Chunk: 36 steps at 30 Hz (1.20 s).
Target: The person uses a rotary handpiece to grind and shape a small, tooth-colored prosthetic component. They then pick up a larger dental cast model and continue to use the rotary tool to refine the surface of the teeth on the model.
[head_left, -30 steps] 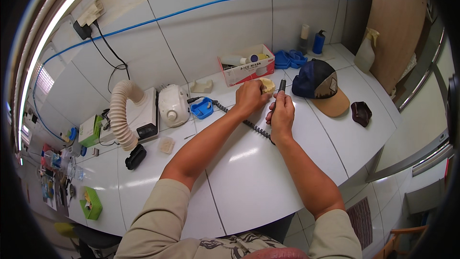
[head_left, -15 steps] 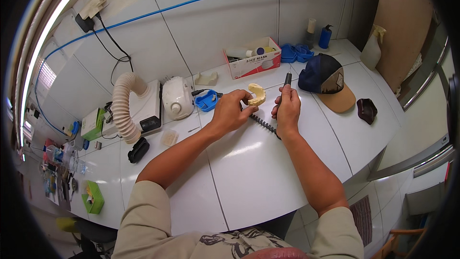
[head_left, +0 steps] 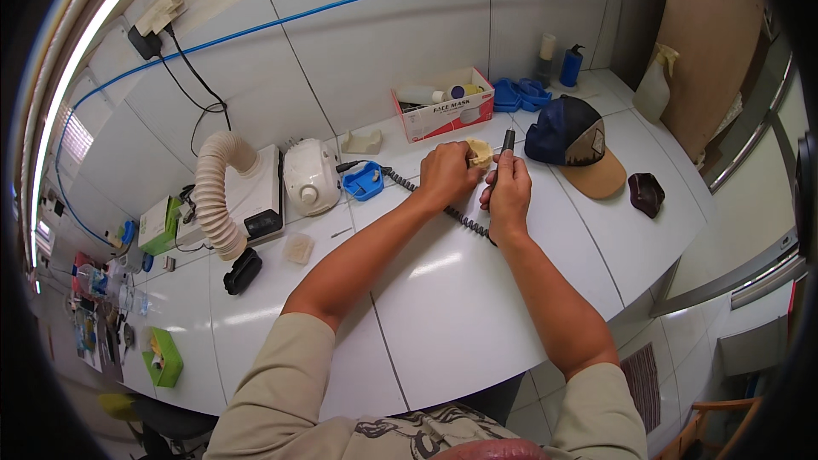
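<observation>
My left hand [head_left: 448, 175] is closed on a cream-coloured plaster dental cast [head_left: 481, 153], horseshoe-shaped, its lower part hidden by my fingers. Close by on the right, my right hand [head_left: 509, 194] wraps round a black rotary handpiece [head_left: 509, 140] pointing up and away from me. A black coiled cord [head_left: 464, 220] passes behind my hands, between the handpiece and the white motor unit [head_left: 310, 181]. Both hands are held up over the white tiled bench [head_left: 452, 315], the cast beside the handpiece. Whether the handpiece's tip touches anything cannot be made out.
Left of my hands are a blue tray [head_left: 364, 182], a ribbed suction hose [head_left: 223, 196], a black case [head_left: 244, 272] and a green basket [head_left: 164, 359]. A mask box [head_left: 445, 117] stands behind. On the right lie a cap [head_left: 569, 146] and a dark red object [head_left: 647, 194].
My left hand has moved right with the cast, bringing it close to the handpiece and turning it. My right hand stays nearly in place, still round the handpiece.
</observation>
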Available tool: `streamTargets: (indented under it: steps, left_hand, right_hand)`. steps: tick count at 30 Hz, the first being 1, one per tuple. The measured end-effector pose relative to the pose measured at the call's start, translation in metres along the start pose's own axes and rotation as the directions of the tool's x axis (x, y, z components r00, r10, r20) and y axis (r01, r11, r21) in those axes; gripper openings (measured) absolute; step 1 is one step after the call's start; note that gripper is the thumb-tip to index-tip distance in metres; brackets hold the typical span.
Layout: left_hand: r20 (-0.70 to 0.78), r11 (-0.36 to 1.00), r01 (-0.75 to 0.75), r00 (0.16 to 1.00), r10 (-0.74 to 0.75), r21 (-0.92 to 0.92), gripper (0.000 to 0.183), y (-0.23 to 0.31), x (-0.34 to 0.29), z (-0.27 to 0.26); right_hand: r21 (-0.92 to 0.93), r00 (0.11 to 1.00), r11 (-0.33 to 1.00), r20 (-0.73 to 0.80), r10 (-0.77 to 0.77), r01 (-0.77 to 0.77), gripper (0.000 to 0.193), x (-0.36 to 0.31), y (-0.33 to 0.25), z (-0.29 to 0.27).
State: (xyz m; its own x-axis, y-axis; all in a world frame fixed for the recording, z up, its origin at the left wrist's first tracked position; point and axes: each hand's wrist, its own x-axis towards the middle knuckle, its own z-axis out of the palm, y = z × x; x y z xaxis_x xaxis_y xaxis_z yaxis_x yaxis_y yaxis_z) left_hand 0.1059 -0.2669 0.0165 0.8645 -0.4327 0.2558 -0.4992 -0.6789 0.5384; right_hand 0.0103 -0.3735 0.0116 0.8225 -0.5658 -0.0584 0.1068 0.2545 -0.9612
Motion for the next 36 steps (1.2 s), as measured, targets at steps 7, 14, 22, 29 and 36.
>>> streamTargets:
  steps: [7, 14, 22, 29, 36]
  left_hand:
    - [-0.039, 0.999, 0.025, 0.999, -0.025, 0.021, 0.04, 0.002, 0.026, 0.016]
    - [-0.059, 0.999, 0.035, 0.998, -0.033, 0.028, 0.043, 0.003, 0.027, 0.021]
    - [-0.093, 0.999, 0.003, 0.996, 0.002, 0.05, 0.047, -0.002, 0.02, 0.017]
    - [0.114, 0.966, 0.061, 0.993, -0.033, -0.252, 0.034, -0.016, -0.066, -0.075]
    - [0.307, 0.573, 0.308, 0.946, -0.102, -0.76, 0.036, -0.067, -0.214, -0.144]
  right_hand:
    - [0.002, 1.0, 1.0, 0.006, -0.004, 0.004, 0.042, -0.002, 0.001, 0.002]
    - [-0.002, 1.0, 1.0, 0.005, -0.003, 0.003, 0.043, 0.0, 0.002, -0.001]
    - [0.043, 1.0, 0.999, 0.011, -0.015, 0.014, 0.044, 0.0, 0.002, -0.001]
    - [0.04, 0.997, 0.997, -0.035, -0.062, 0.064, 0.043, -0.018, 0.0, -0.004]
    - [-0.435, 0.864, 0.747, 0.246, -0.439, 0.503, 0.036, -0.059, -0.006, 0.015]
